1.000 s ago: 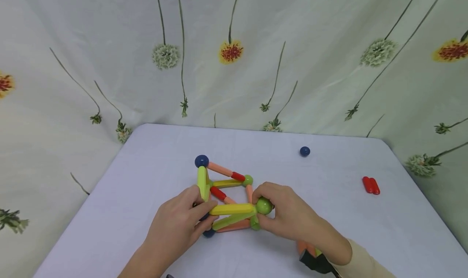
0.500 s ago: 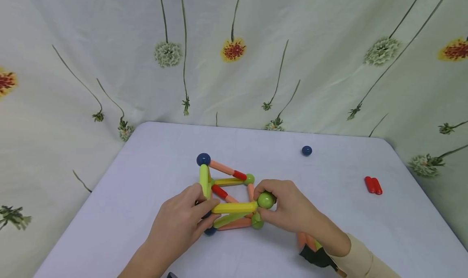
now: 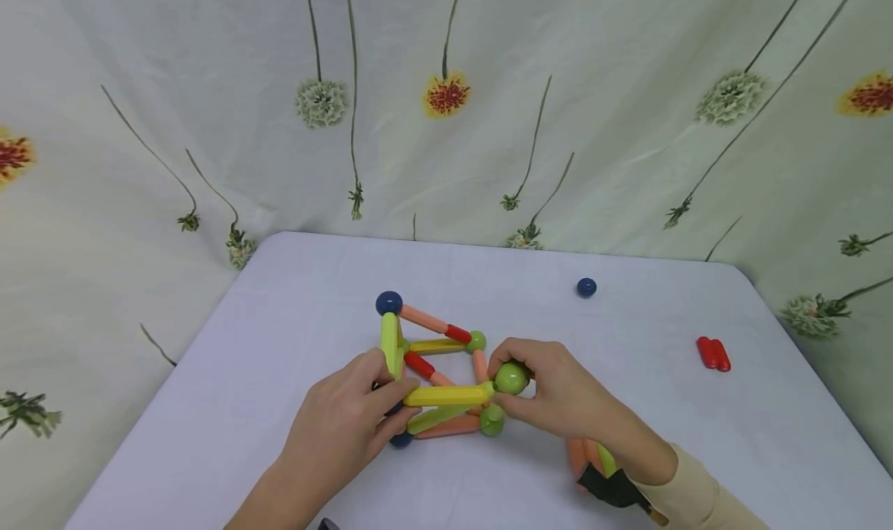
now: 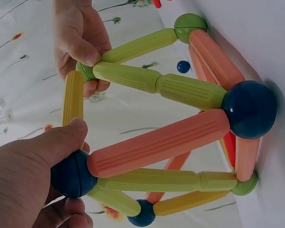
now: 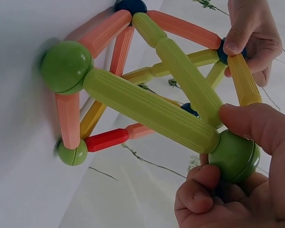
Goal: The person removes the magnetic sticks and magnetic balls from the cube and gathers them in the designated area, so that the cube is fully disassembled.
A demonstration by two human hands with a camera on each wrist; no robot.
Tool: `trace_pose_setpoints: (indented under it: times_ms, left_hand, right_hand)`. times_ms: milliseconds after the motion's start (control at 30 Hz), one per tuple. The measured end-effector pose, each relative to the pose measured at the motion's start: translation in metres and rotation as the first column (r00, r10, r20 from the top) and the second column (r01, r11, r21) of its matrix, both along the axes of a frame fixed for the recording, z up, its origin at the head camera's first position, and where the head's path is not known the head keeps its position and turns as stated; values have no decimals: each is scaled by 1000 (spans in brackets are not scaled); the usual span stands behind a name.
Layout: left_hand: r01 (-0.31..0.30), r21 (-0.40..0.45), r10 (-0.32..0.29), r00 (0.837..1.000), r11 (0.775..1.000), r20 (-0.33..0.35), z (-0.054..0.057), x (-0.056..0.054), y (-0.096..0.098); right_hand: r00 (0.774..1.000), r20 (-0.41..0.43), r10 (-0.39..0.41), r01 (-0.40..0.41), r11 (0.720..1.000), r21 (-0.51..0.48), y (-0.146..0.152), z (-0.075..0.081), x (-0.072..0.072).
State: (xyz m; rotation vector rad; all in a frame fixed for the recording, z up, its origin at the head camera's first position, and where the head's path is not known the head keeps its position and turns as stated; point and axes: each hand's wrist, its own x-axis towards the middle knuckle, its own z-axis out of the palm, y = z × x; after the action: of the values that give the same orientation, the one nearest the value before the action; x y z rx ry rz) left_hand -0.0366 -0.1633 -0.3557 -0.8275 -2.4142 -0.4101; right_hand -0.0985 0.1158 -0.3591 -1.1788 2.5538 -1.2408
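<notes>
A frame of magnetic building rods and balls stands on the table, with salmon, yellow, lime and red rods. My left hand (image 3: 356,414) pinches a raised blue ball (image 4: 73,175) at its left corner, the thumb lying against the end of a yellow rod (image 3: 446,396). At the other end of that rod, my right hand (image 3: 558,387) grips a green ball (image 5: 234,156) between thumb and fingers. Two lime rods (image 5: 152,111) slope from this green ball to lower balls. The far upper corner holds another blue ball (image 3: 388,303).
A loose blue ball (image 3: 586,287) lies toward the table's back. Two short red rods (image 3: 713,354) sit side by side at the right. Several salmon and lime rods (image 3: 577,454) lie beneath my right wrist, partly covered. A flowered cloth (image 3: 446,166) hangs behind the table.
My right hand has shifted slightly up and right with the green ball, and more of a lower green ball shows. My left hand keeps its hold on the blue ball.
</notes>
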Motion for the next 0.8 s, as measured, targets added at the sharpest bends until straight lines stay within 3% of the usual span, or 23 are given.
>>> trace_pose_setpoints:
  times_ms: [400, 800]
  left_hand:
    - [-3, -1, 3, 1000, 1000, 7, -1, 0, 1]
    - [-9, 0, 9, 1000, 1000, 18, -1, 0, 1]
  right_hand:
    - [997, -69, 26, -25, 999, 22, 6, 2, -4]
    - [999, 11, -33, 32, 998, 60, 11, 9, -6]
